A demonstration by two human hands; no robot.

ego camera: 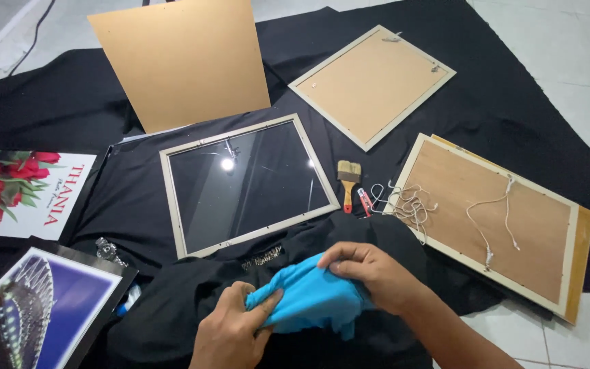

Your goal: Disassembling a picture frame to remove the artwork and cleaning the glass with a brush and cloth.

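Cloth, bright blue, sits bunched between your two hands low in the view, over the black sheet. Your left hand pinches its near edge between thumb and fingers; your right hand lies curled on top, fingers pressed together gripping the folds. Just beyond stands a glazed frame, glass up. A brush and cutter lie right of it, beside tangled string.

A black cloth covers the pale tiled floor, bearing three picture frames, a backing board, a brush and prints
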